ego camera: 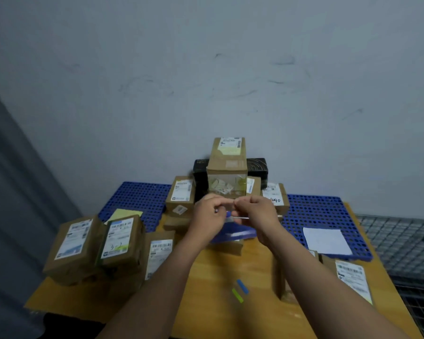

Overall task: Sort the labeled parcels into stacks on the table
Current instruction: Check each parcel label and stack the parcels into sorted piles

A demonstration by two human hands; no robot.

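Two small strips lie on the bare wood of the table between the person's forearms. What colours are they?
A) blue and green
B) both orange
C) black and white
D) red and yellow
A: a blue strip lies beside a green strip on the wooden table.

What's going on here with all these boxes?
A person is standing at a wooden table crowded with labelled cardboard parcels. Some sit grouped at the left, and others are piled at the back under a tall box. The left hand and right hand are raised together, pinching a small thin item that is too blurred to identify. Neither hand holds a parcel right now.
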